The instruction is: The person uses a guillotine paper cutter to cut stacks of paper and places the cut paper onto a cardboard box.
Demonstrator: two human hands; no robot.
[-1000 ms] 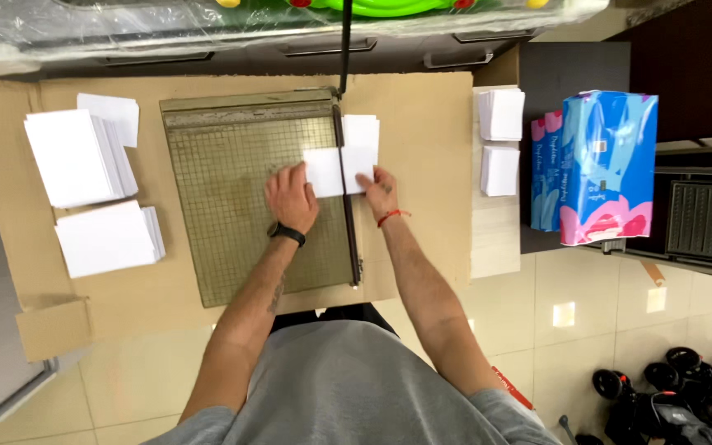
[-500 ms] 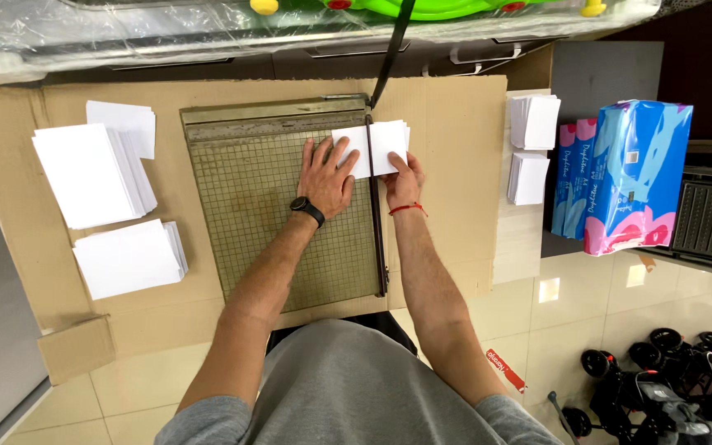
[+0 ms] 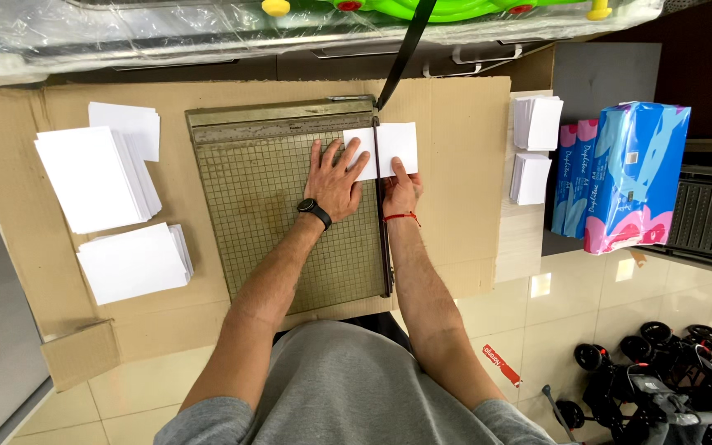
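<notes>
Nearest: grey shirt, both forearms reaching fwd over a cardboard-covered desk [image 3: 463,206]. Left hand [image 3: 335,177], black watch [image 3: 313,210] on wrist, lies flat w/ fingers spread wide, pressing on the white paper sheet [image 3: 397,144] and the gridded bed of the paper cutter [image 3: 282,206]. Right hand [image 3: 401,191], red string on wrist, sits just right of the cutter's edge, fingers mostly curled, one fingertip touching the sheet's lower edge; not gripping anything. Sheet lies across the cutting edge near the cutter's far right corner, part on the bed under the left fingers, part hanging over onto the cardboard. Cutter's blade arm [image 3: 405,53] is raised, angled up and away from the far corner. Left of cutter: white paper stacks [image 3: 100,177], one more [image 3: 133,262] nearer. Right side: two small stacks of cut pieces [image 3: 533,148] on a wood strip, then blue-pink tissue packs [image 3: 620,177]. Far edge: plastic-wrapped items, a green toy
</notes>
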